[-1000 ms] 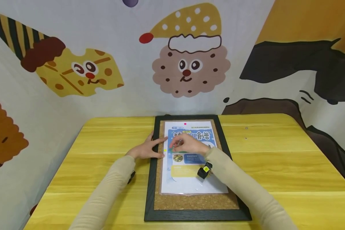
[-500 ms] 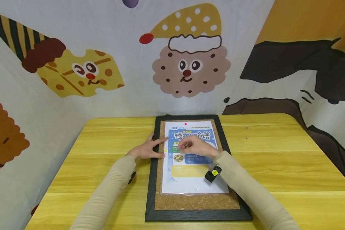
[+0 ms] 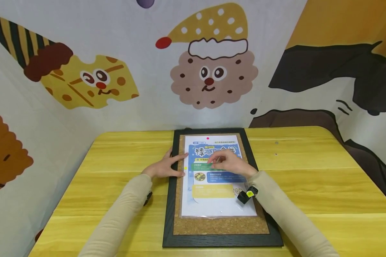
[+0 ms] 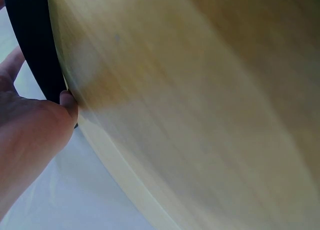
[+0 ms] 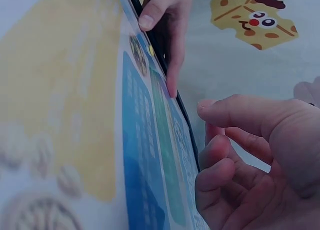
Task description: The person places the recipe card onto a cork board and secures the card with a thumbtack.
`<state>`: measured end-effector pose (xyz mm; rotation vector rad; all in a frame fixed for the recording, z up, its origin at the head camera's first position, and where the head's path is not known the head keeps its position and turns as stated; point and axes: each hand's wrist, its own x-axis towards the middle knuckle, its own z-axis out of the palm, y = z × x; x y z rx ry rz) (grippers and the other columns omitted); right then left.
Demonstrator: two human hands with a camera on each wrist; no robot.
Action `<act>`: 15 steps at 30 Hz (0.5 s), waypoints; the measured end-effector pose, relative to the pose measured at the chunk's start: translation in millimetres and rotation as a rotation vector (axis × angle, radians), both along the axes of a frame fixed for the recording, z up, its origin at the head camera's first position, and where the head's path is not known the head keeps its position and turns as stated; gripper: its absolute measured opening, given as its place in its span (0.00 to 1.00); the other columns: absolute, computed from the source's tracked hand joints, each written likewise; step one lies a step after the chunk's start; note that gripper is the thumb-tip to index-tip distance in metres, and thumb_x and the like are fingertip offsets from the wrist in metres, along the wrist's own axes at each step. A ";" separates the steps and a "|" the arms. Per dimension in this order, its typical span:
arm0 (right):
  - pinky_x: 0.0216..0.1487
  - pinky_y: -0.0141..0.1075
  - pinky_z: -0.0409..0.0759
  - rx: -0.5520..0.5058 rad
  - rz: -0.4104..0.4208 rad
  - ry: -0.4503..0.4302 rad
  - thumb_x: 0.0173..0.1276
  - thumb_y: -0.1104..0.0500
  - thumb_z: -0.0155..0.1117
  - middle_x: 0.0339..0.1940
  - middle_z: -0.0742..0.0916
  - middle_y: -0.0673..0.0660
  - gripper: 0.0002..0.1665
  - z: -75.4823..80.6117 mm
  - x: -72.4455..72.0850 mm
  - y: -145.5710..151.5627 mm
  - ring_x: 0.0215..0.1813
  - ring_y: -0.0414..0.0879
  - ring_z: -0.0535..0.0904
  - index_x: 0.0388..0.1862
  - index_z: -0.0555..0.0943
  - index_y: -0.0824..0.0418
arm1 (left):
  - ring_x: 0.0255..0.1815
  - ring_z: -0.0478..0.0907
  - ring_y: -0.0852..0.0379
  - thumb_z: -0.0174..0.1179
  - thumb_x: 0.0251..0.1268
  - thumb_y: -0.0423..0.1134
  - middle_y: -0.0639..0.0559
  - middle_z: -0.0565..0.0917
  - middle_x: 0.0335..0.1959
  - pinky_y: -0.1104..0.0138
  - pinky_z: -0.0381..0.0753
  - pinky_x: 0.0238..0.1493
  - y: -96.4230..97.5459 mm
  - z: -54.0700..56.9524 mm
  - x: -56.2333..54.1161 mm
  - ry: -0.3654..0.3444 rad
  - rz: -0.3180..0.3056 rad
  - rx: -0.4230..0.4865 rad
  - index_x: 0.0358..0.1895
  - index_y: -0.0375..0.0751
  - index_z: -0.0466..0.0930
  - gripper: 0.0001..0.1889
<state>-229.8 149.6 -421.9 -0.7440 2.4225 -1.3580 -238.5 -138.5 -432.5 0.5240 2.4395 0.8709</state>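
Observation:
A framed cork board lies on the table under a printed poster sheet in a clear sleeve. My left hand rests across the board's left frame, thumb and index finger spread straight onto the poster edge. A yellow push pin sits between those two digits; a pink-red one is at the top middle. My right hand hovers over the poster's green band, fingers bent and thumb near the index finger. In the right wrist view, my right hand is beside the poster; I cannot tell whether it holds something small.
Two tiny objects lie on the wooden table right of the board. A small pale dot shows near the poster's bottom edge. Behind the table hangs a cartoon-printed cloth.
My right hand has moved right, away from the yellow push pin, uncovering more of the title and green band. My left hand stays in place on the frame.

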 end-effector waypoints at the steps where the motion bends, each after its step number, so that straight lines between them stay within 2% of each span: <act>1: 0.33 0.34 0.67 0.004 -0.007 0.007 0.64 0.69 0.65 0.42 0.84 0.65 0.10 -2.4 -1.3 2.4 0.31 0.51 0.71 0.44 0.84 0.69 | 0.74 0.29 0.33 0.66 0.60 0.53 0.34 0.25 0.75 0.34 0.49 0.64 -0.1 -0.3 0.0 0.001 0.000 -0.001 0.77 0.57 0.53 0.44; 5: 0.33 0.35 0.67 0.027 -0.029 0.011 0.64 0.66 0.67 0.42 0.84 0.60 0.10 -4.8 -3.9 12.2 0.31 0.50 0.71 0.44 0.85 0.65 | 0.75 0.30 0.33 0.66 0.60 0.53 0.35 0.26 0.75 0.34 0.49 0.63 0.2 -1.6 0.2 -0.003 0.004 0.003 0.77 0.57 0.53 0.44; 9: 0.33 0.36 0.68 0.085 -0.052 0.008 0.64 0.65 0.68 0.40 0.83 0.55 0.09 0.3 -3.9 21.7 0.32 0.49 0.71 0.43 0.86 0.61 | 0.75 0.29 0.33 0.66 0.60 0.53 0.36 0.25 0.76 0.34 0.48 0.64 0.7 -0.8 0.8 -0.006 0.009 0.012 0.77 0.57 0.54 0.43; 15: 0.30 0.35 0.72 0.113 -0.046 0.049 0.63 0.66 0.67 0.40 0.82 0.55 0.08 6.6 -5.3 38.2 0.31 0.49 0.73 0.42 0.85 0.62 | 0.75 0.28 0.35 0.66 0.59 0.52 0.36 0.25 0.76 0.35 0.48 0.65 1.0 1.8 2.3 -0.002 0.006 0.012 0.77 0.57 0.54 0.43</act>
